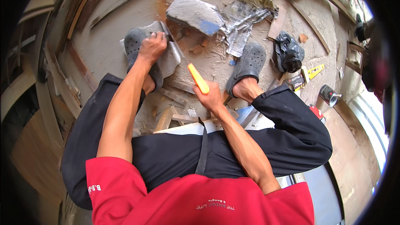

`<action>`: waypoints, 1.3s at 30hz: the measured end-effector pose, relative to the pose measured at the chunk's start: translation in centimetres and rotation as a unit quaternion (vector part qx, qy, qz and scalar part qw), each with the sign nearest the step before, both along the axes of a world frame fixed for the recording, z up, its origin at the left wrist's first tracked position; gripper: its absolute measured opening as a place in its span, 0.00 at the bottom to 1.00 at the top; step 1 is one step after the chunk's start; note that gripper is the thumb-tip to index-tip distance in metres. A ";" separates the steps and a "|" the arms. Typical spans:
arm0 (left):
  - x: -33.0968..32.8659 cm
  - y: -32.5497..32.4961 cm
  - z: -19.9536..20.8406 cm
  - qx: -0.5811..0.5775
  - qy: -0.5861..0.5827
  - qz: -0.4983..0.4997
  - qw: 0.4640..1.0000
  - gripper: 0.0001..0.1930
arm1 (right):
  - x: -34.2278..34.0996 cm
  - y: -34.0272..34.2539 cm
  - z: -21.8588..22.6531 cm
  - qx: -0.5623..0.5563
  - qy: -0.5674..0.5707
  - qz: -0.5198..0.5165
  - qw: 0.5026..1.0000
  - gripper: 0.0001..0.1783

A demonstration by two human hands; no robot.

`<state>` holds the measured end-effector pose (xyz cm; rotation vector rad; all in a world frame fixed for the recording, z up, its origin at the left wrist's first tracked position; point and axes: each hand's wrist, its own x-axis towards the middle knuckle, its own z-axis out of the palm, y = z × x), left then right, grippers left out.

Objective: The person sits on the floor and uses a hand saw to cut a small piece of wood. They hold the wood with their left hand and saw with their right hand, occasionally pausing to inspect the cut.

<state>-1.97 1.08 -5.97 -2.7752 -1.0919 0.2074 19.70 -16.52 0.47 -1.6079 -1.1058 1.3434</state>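
My right hand [209,96] is closed round the orange handle of what looks like a hand saw [197,78]. Its long, thin grey blade slants up and left, past the fingers of my left hand [153,48]; teeth cannot be made out. Over the left clog [133,43], my left hand is curled with its fingers down beside the blade. What it grips there, perhaps a small dark piece, is mostly hidden. Beneath the foot and that hand lies a flat pale grey slab [170,62].
A rough grey block with a blue smear [195,14] and crumpled silver foil [241,25] lie ahead. To the right are a black plastic bag [288,52], a yellow tool [316,71] and an open can [329,96]. Wood strips [81,8] line the left. Another person's leg [368,29] shows far right.
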 end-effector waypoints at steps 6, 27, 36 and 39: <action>0.6 0.2 0.5 -0.036 0.031 0.016 0.999 0.08 | -0.2 -1.1 -0.7 -0.004 -0.018 0.015 1.000 0.13; -0.6 -0.4 -1.5 0.000 -0.033 0.006 0.999 0.07 | 0.7 -1.1 -1.7 -0.064 0.041 0.034 0.997 0.12; -0.7 -0.4 -1.6 -0.002 -0.045 0.017 0.999 0.07 | 0.6 0.4 -1.6 -0.085 0.068 0.036 0.993 0.12; -0.3 -0.2 -1.6 0.008 -0.051 0.014 0.999 0.07 | -0.1 2.2 -2.8 -0.089 0.079 0.013 0.993 0.13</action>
